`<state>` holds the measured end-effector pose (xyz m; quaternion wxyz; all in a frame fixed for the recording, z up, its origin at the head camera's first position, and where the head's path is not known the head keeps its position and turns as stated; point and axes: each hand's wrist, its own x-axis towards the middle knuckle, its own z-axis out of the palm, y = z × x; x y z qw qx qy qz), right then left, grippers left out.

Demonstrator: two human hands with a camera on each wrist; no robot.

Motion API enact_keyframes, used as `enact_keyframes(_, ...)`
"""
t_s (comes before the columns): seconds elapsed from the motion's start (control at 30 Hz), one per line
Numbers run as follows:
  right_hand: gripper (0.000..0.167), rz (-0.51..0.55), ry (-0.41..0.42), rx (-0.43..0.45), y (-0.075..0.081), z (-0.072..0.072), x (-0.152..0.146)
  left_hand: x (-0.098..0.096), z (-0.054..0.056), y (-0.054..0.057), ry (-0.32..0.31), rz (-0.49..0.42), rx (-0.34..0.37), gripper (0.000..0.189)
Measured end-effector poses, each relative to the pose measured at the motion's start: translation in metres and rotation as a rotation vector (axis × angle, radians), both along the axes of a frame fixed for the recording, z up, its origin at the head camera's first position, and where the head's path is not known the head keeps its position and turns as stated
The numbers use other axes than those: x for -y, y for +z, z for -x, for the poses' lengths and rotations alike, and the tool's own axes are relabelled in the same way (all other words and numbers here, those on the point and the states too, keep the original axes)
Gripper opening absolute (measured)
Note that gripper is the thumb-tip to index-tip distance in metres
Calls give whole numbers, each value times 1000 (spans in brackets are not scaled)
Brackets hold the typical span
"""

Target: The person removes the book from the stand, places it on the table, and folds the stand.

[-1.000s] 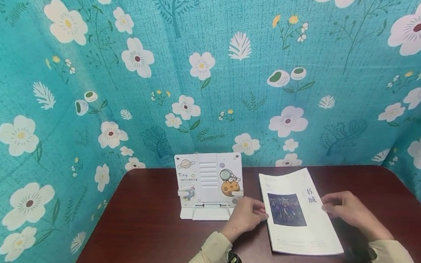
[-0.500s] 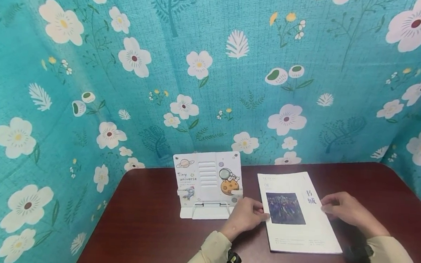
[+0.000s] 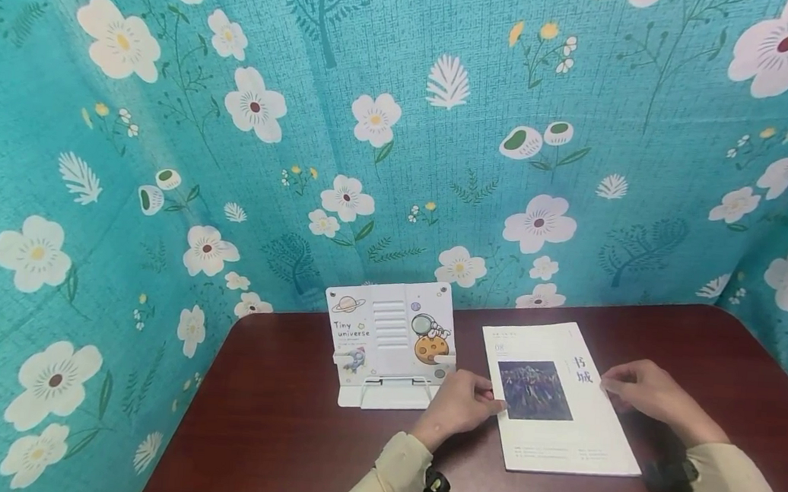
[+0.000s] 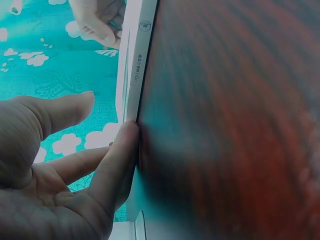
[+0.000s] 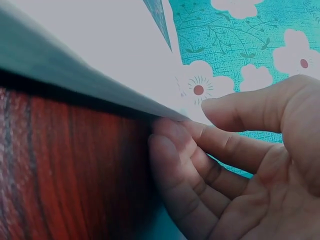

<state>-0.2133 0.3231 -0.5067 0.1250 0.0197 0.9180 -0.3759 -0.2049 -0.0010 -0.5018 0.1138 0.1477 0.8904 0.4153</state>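
Beside the book [image 3: 560, 399], your left hand [image 3: 460, 406] and right hand [image 3: 654, 395] touch opposite edges, thumbs apart from fingers.

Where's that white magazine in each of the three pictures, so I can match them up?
Head: the magazine is right of centre, low, between the left hand and right hand.
Left wrist: its spine, upper half, left of centre.
Right wrist: its white cover, upper left.
Shared landmark: teal floral cloth.
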Motion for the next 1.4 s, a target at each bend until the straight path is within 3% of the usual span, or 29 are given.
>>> enact_keyframes(0.83, 44, -6, 8, -56, 0, 1, 1, 6, 0, 1, -9, -17, 14, 20)
enact_keyframes(1.1, 42, 6, 4, -132, 7, -3, 5, 10, 2, 5, -32, -10, -30, 42)
enact_keyframes(1.4, 39, -36, 6, -215, 14, -8, 20, 13, 2, 13, -44, -22, -99, 38)
